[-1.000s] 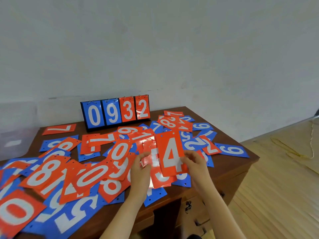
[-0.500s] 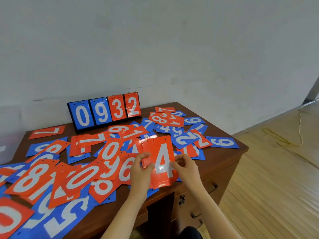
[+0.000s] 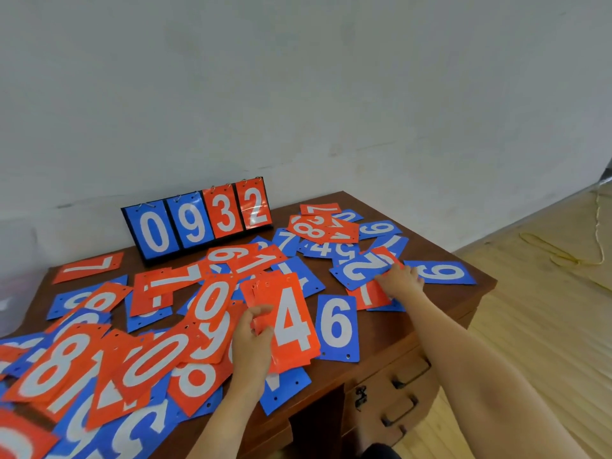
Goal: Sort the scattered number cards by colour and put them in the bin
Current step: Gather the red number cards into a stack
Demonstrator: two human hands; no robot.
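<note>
L hand (image 3: pixel 253 336) holds red stack (image 3: pixel 291 323), 4 on top. R hand (image 3: pixel 402 279) on a red card (image 3: pixel 372 294) (under blue 2 (image 3: pixel 359 270)); can't tell if it grips.

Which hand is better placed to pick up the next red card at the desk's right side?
Right. The right hand holds nothing and touches the red card lying partly under the blue 2. The left hand is occupied: it grips the red stack topped by the 4.
</note>
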